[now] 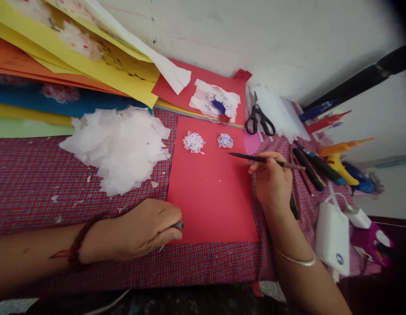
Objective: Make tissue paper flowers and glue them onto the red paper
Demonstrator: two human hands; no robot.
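A red sheet of paper (212, 197) lies on the checked cloth. Two small clusters of white paper bits with blue specks sit near its far edge: a left cluster (194, 142) and a smaller right cluster (225, 140). My right hand (273, 179) is closed around a dark brush pen (255, 158), its tip pointing left just below the right cluster. At the sheet's lower left edge, my left hand (150, 229) is curled round a small grey pen cap (179, 225), with only the cap's end showing.
A pile of white paper pieces (120, 146) lies left of the sheet. Black-handled scissors (259, 120), a paint-stained white paper (215, 100) and coloured sheets (117, 65) are at the back. Pens (309, 168) and a white power bank (332, 236) are on the right.
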